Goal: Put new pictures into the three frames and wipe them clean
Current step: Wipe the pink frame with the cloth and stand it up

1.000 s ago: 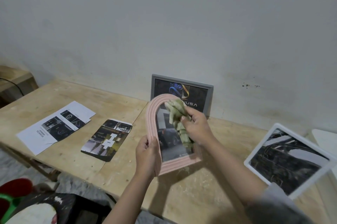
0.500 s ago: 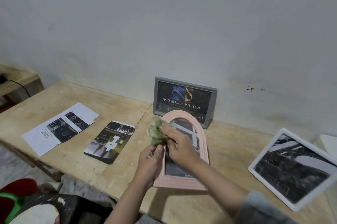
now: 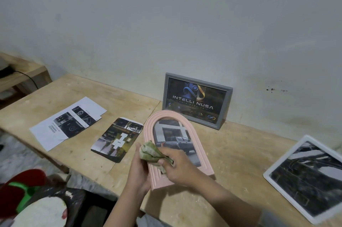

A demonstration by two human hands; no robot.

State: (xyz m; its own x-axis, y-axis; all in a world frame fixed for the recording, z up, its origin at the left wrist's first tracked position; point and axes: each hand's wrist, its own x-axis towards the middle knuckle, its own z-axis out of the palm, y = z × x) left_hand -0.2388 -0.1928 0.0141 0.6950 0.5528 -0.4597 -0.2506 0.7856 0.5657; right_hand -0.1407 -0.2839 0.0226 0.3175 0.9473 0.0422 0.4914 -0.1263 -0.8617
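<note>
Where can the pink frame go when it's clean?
Bare wood lies between the pink frame and the white frame, right of the grey frame. The left is crowded by the sheet and photo.

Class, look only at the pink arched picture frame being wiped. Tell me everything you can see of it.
The pink arch-topped picture frame has a ribbed, matte border that looks like plastic or painted wood, and holds a picture of a dark car before a pale building. It is tilted, its flat bottom end near the wooden table's front edge. The left hand holds its left side; the right hand presses a crumpled green cloth against its lower left part.
</note>
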